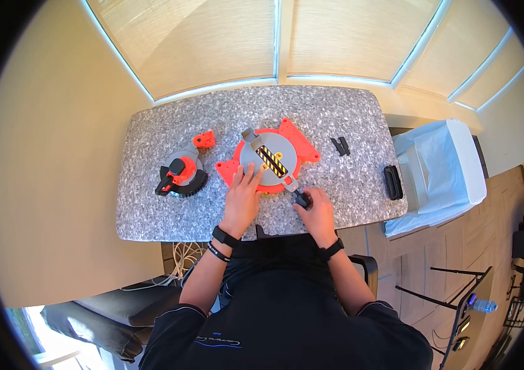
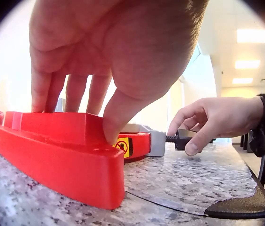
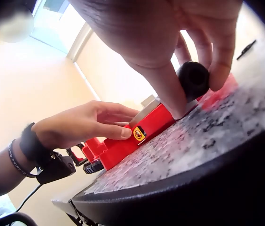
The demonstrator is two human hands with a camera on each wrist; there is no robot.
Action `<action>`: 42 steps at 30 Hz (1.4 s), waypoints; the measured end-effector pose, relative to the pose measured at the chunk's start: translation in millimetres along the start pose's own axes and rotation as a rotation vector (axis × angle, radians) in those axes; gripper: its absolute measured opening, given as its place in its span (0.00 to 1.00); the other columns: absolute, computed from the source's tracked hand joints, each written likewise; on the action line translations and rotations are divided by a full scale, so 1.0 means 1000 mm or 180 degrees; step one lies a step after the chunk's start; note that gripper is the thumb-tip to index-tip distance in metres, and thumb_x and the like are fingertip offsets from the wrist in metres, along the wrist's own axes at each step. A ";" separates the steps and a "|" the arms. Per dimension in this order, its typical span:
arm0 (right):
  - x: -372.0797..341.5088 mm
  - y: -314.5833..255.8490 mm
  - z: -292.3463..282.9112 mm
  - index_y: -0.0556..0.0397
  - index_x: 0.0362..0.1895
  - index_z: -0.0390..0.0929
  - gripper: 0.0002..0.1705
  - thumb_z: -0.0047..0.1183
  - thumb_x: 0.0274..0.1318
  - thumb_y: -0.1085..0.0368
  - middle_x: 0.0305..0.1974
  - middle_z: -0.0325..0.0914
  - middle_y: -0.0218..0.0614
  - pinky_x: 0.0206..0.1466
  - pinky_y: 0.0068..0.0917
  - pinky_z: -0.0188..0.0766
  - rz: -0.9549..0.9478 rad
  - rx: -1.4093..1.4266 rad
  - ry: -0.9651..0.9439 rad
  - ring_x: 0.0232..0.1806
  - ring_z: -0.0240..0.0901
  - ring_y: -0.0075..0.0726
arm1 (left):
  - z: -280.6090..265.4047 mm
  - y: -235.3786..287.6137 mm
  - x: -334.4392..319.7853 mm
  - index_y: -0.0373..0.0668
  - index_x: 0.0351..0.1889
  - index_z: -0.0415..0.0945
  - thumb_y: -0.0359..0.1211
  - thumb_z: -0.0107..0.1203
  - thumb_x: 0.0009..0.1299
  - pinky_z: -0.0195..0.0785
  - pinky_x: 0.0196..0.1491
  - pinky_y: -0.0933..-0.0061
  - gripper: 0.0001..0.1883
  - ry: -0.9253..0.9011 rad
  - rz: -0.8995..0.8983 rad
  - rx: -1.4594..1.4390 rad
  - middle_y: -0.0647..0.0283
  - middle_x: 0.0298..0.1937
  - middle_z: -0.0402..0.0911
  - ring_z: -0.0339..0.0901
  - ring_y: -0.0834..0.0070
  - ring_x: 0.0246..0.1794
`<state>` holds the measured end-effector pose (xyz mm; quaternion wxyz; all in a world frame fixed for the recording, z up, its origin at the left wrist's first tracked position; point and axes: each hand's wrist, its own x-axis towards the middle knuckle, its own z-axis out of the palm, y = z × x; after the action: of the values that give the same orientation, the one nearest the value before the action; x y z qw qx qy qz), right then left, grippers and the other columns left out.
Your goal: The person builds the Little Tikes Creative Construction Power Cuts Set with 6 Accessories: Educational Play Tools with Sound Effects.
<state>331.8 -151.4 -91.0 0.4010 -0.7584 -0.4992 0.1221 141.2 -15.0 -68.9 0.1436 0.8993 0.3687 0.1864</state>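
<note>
One grey-and-red saw head lies near the left edge of the bench. Next to it, the round red-and-grey base sits about midway between the bench's left and right edges. The left hand rests on it, fingers straight and slightly spread. By the near edge, the right hand pinches the black knob at the end of the base's threaded shaft. Farther right, small black pieces lie toward the far right corner; a ribbed black part lies along the right edge, near the near corner.
</note>
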 end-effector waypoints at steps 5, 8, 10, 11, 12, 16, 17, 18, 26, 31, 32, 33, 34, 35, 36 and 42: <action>0.002 -0.004 -0.002 0.54 0.54 0.77 0.30 0.75 0.45 0.72 0.46 0.78 0.46 0.49 0.42 0.79 0.0306 0.0275 -0.0058 0.47 0.81 0.51 | -0.001 0.003 0.001 0.42 0.70 0.73 0.25 0.65 0.64 0.67 0.72 0.53 0.32 0.0059 -0.0013 -0.0035 0.49 0.76 0.68 0.63 0.43 0.77; 0.001 0.001 -0.001 0.55 0.54 0.77 0.30 0.75 0.45 0.72 0.47 0.78 0.46 0.48 0.42 0.79 0.0253 0.0359 -0.0040 0.46 0.81 0.49 | -0.008 0.008 0.006 0.41 0.67 0.74 0.27 0.69 0.60 0.68 0.71 0.54 0.34 0.0116 -0.0085 -0.0034 0.51 0.73 0.70 0.66 0.47 0.74; 0.002 -0.003 -0.003 0.56 0.52 0.77 0.28 0.75 0.46 0.71 0.46 0.78 0.46 0.44 0.39 0.79 0.0231 0.0237 -0.0031 0.44 0.81 0.48 | -0.011 0.008 0.009 0.39 0.66 0.74 0.29 0.73 0.57 0.71 0.68 0.54 0.36 0.0261 -0.0115 -0.0188 0.53 0.70 0.72 0.69 0.51 0.71; 0.001 -0.003 -0.003 0.56 0.52 0.77 0.28 0.75 0.46 0.71 0.46 0.78 0.46 0.44 0.39 0.79 0.0230 0.0237 -0.0030 0.44 0.81 0.48 | -0.012 0.008 0.009 0.39 0.66 0.74 0.29 0.73 0.57 0.71 0.68 0.54 0.36 0.0262 -0.0115 -0.0187 0.53 0.70 0.72 0.69 0.51 0.71; 0.001 -0.001 -0.002 0.56 0.50 0.77 0.25 0.74 0.48 0.70 0.44 0.79 0.46 0.42 0.39 0.78 0.0257 0.0374 0.0003 0.42 0.81 0.47 | -0.013 0.007 0.009 0.39 0.66 0.74 0.30 0.73 0.57 0.71 0.67 0.55 0.36 0.0206 -0.0071 -0.0103 0.54 0.70 0.72 0.70 0.52 0.71; -0.001 0.000 -0.001 0.57 0.47 0.77 0.17 0.69 0.58 0.66 0.37 0.81 0.45 0.36 0.37 0.76 0.0432 0.0519 0.0090 0.33 0.81 0.46 | -0.012 0.004 0.009 0.38 0.66 0.73 0.31 0.74 0.56 0.73 0.65 0.55 0.37 0.0117 -0.0019 0.0032 0.55 0.70 0.72 0.70 0.53 0.70; -0.001 -0.001 -0.001 0.57 0.47 0.77 0.17 0.69 0.58 0.66 0.37 0.81 0.45 0.36 0.37 0.76 0.0431 0.0514 0.0094 0.33 0.81 0.46 | -0.011 0.004 0.008 0.38 0.66 0.73 0.31 0.74 0.56 0.73 0.65 0.55 0.37 0.0120 -0.0015 0.0028 0.55 0.70 0.72 0.70 0.53 0.70; -0.001 -0.002 -0.002 0.57 0.47 0.77 0.16 0.68 0.60 0.65 0.36 0.81 0.45 0.35 0.38 0.76 0.0426 0.0461 0.0109 0.32 0.81 0.45 | -0.010 0.005 0.008 0.38 0.66 0.73 0.31 0.74 0.57 0.72 0.66 0.56 0.37 0.0131 -0.0036 0.0063 0.55 0.71 0.71 0.70 0.53 0.71; -0.005 -0.005 -0.005 0.58 0.49 0.76 0.17 0.68 0.60 0.70 0.35 0.81 0.42 0.35 0.33 0.80 0.0110 0.0501 0.0161 0.30 0.82 0.38 | -0.004 0.004 0.006 0.38 0.68 0.72 0.29 0.73 0.58 0.71 0.68 0.54 0.37 0.0140 -0.0077 0.0111 0.54 0.73 0.70 0.69 0.51 0.73; -0.007 0.005 -0.002 0.59 0.52 0.76 0.19 0.67 0.61 0.71 0.41 0.84 0.45 0.37 0.32 0.82 0.0608 0.1027 0.0196 0.31 0.84 0.37 | -0.003 0.005 0.006 0.38 0.69 0.72 0.28 0.72 0.58 0.71 0.68 0.55 0.37 0.0109 -0.0088 0.0148 0.54 0.74 0.70 0.68 0.50 0.74; -0.007 0.012 0.001 0.59 0.52 0.76 0.19 0.67 0.61 0.71 0.41 0.84 0.45 0.37 0.32 0.82 0.0608 0.1026 0.0199 0.31 0.84 0.37 | -0.003 0.004 0.006 0.38 0.69 0.72 0.28 0.72 0.58 0.71 0.68 0.55 0.37 0.0109 -0.0085 0.0147 0.54 0.74 0.70 0.68 0.50 0.74; -0.005 0.014 0.003 0.59 0.52 0.76 0.19 0.67 0.61 0.70 0.42 0.84 0.46 0.37 0.31 0.82 0.0646 0.1078 0.0166 0.32 0.85 0.37 | -0.003 0.004 0.006 0.38 0.69 0.72 0.28 0.72 0.58 0.71 0.68 0.55 0.37 0.0104 -0.0084 0.0153 0.53 0.74 0.70 0.68 0.50 0.74; -0.005 0.017 0.004 0.59 0.52 0.76 0.19 0.67 0.61 0.70 0.44 0.85 0.46 0.37 0.31 0.83 0.0684 0.1131 0.0132 0.32 0.85 0.36 | -0.003 0.004 0.006 0.38 0.69 0.72 0.28 0.72 0.58 0.71 0.68 0.55 0.37 0.0099 -0.0085 0.0161 0.53 0.74 0.70 0.68 0.49 0.74; -0.006 0.020 0.004 0.59 0.52 0.76 0.19 0.67 0.61 0.70 0.44 0.85 0.46 0.37 0.31 0.83 0.0686 0.1131 0.0133 0.32 0.85 0.36 | -0.003 0.004 0.006 0.38 0.69 0.72 0.28 0.72 0.58 0.71 0.68 0.55 0.37 0.0097 -0.0084 0.0161 0.53 0.74 0.70 0.68 0.49 0.74; -0.004 0.008 -0.004 0.59 0.52 0.76 0.18 0.68 0.61 0.70 0.43 0.85 0.46 0.37 0.30 0.83 0.0798 0.0992 0.0004 0.32 0.85 0.36 | -0.004 0.005 0.006 0.38 0.68 0.72 0.28 0.72 0.58 0.71 0.68 0.55 0.37 0.0100 -0.0087 0.0149 0.53 0.74 0.70 0.68 0.49 0.74; -0.005 0.003 -0.005 0.59 0.53 0.76 0.19 0.67 0.61 0.68 0.42 0.84 0.46 0.36 0.31 0.82 0.0280 0.0713 0.0151 0.31 0.85 0.36 | -0.003 0.004 0.007 0.38 0.68 0.73 0.27 0.72 0.58 0.71 0.69 0.55 0.37 0.0119 -0.0072 0.0125 0.52 0.74 0.71 0.69 0.48 0.73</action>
<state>334.1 -158.7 -90.8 0.4891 -0.7327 -0.4390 0.1766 146.7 -12.9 -62.6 0.1212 0.8940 0.3851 0.1942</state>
